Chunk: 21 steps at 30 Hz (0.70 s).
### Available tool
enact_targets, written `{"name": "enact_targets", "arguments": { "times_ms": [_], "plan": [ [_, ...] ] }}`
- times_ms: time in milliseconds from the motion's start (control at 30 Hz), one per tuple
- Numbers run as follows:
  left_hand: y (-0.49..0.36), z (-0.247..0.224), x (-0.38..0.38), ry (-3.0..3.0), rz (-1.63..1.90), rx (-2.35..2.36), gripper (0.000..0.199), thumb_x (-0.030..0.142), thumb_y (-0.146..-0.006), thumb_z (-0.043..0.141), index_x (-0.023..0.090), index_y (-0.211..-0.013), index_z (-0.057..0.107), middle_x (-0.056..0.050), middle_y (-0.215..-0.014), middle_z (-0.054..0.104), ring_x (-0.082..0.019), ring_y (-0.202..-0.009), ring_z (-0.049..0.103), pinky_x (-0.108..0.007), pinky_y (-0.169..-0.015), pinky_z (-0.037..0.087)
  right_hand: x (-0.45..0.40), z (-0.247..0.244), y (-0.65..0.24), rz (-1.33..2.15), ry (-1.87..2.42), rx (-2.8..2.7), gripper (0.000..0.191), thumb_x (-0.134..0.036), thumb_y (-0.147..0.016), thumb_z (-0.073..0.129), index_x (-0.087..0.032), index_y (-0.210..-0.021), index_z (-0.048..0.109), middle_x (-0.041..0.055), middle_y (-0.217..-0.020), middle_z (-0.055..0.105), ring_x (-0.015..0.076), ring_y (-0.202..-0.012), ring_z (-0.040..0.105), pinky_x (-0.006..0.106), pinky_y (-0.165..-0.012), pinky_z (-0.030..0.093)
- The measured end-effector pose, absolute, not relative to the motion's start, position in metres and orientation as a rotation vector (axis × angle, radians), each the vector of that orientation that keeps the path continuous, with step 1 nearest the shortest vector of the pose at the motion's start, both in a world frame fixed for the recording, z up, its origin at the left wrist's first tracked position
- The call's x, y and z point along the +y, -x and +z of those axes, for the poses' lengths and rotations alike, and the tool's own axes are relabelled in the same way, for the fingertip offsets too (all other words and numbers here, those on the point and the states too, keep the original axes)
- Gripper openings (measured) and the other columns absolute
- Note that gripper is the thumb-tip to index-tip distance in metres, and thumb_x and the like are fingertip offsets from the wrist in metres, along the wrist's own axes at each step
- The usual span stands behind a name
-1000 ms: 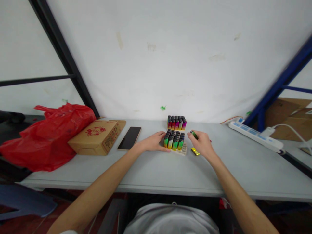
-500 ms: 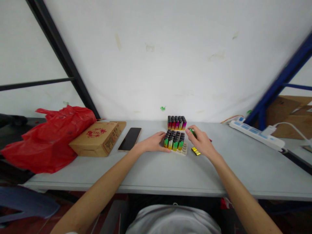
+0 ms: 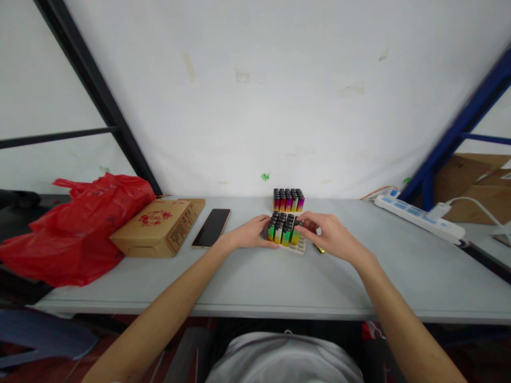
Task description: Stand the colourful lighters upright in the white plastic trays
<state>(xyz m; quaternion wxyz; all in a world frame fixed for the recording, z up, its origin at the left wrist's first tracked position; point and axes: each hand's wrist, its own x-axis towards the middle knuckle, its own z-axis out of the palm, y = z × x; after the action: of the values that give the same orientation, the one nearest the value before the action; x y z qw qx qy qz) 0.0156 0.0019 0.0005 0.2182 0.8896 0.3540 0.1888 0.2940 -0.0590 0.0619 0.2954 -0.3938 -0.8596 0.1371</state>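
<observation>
A pale tray [image 3: 297,250] holds upright lighters [image 3: 278,234] with black tops and green-to-yellow bodies, in rows. Its right edge shows bare slots. My left hand [image 3: 253,234] grips the tray's left side, thumb at the front corner and fingers behind. At the right end of the rows, my right hand [image 3: 329,234] is closed in a pinch on a lighter, mostly hidden by the fingers. A yellow lighter [image 3: 319,248] lies on the table under my right hand, partly covered. Behind the tray stands a second block of lighters [image 3: 288,201], red, purple and yellow.
Left of the tray lie a phone [image 3: 212,227], a cardboard box [image 3: 155,226] and a red plastic bag [image 3: 80,229]. A white power strip [image 3: 419,218] with a plugged-in charger lies at the right. The wall [image 3: 255,106] closes off the table's back.
My right hand has moved left with the green lighter, from beside the tray to its right-hand slots. My left hand stays on the tray.
</observation>
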Motion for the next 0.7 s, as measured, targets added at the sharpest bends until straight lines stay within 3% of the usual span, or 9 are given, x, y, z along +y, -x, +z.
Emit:
{"name": "enact_targets", "arguments": {
  "times_ms": [233,700],
  "plan": [
    [-0.0168,0.0026,0.0009,-2.454,0.501,1.021,0.087,0.062,-0.077,0.083,0.017,-0.146,0.055,-0.018,-0.150,0.055,-0.038,-0.140,0.052,-0.047,-0.121,0.040,-0.0575,0.0566,-0.2954,0.464,1.038,-2.314,0.017,-0.038,-0.101,0.058,-0.023,-0.107,0.063,0.0019,-0.081,0.072,0.0186,-0.070,0.066,0.030,-0.066,0.049],
    [-0.0165,0.0013,0.0020,-2.478,0.507,1.002,0.089,0.062,-0.078,0.083,0.016,-0.148,0.053,-0.018,-0.151,0.055,-0.037,-0.139,0.052,-0.046,-0.123,0.038,-0.0584,0.0580,-0.2965,0.460,1.084,-2.413,0.009,-0.031,-0.096,0.068,-0.023,-0.094,0.068,0.0036,-0.081,0.076,0.0211,-0.071,0.070,0.030,-0.066,0.049]
  ]
}}
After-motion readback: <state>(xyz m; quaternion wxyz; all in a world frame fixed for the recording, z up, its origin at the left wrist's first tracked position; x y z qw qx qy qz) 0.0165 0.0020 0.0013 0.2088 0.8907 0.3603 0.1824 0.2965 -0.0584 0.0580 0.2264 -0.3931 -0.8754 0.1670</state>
